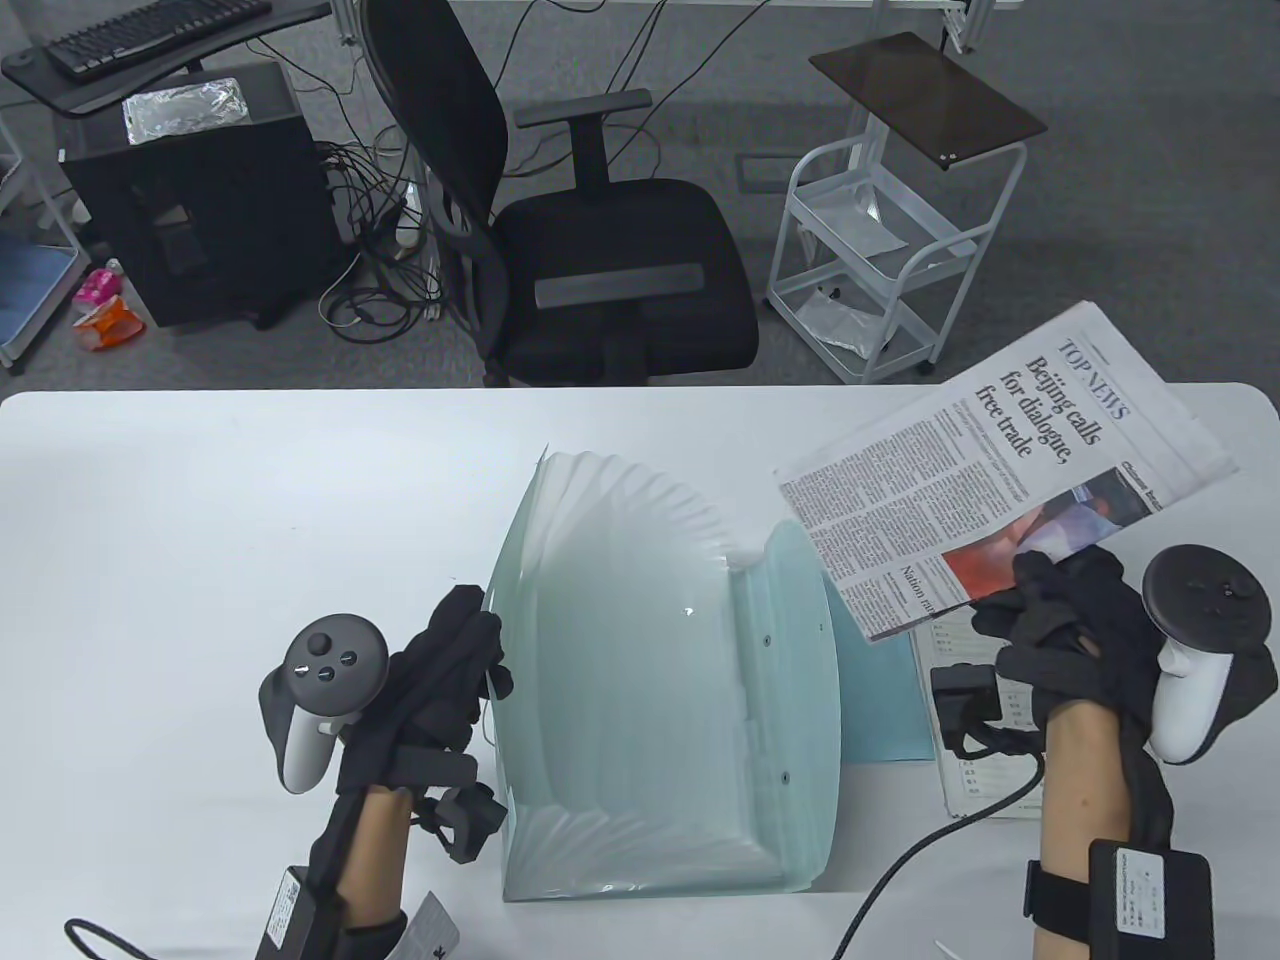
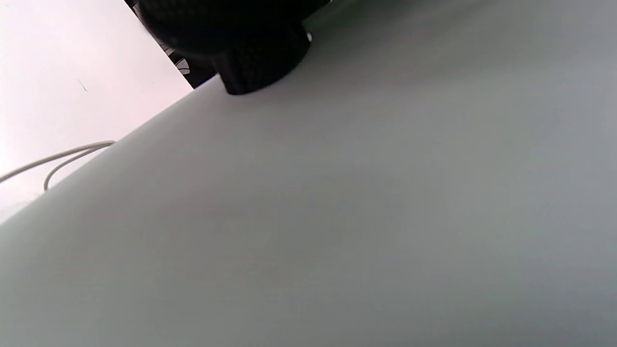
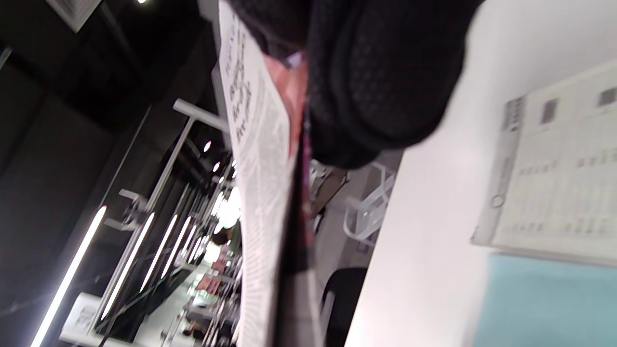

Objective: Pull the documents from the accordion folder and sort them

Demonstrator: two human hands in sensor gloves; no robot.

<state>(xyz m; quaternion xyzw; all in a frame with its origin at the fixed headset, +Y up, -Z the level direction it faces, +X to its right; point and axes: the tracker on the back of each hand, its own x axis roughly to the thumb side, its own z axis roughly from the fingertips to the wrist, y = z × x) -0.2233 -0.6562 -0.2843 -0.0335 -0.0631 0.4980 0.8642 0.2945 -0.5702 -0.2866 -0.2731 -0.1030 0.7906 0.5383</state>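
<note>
A translucent pale green accordion folder point(image 1: 640, 690) stands open on the white table point(image 1: 200, 520), its pleats fanned at the top. My left hand point(image 1: 455, 660) grips the folder's left edge; in the left wrist view one fingertip point(image 2: 260, 67) presses on its grey wall point(image 2: 337, 217). My right hand point(image 1: 1060, 630) pinches the lower corner of a folded newspaper point(image 1: 1000, 480) and holds it up above the table, right of the folder. The right wrist view shows the newspaper point(image 3: 260, 159) edge-on under my fingers point(image 3: 381, 82).
A light blue sheet point(image 1: 880, 700) and a printed form point(image 1: 960, 720) lie on the table right of the folder, under my right hand; both show in the right wrist view point(image 3: 554, 299), point(image 3: 559, 178). A black office chair point(image 1: 600, 260) and white cart point(image 1: 880, 250) stand beyond the far edge.
</note>
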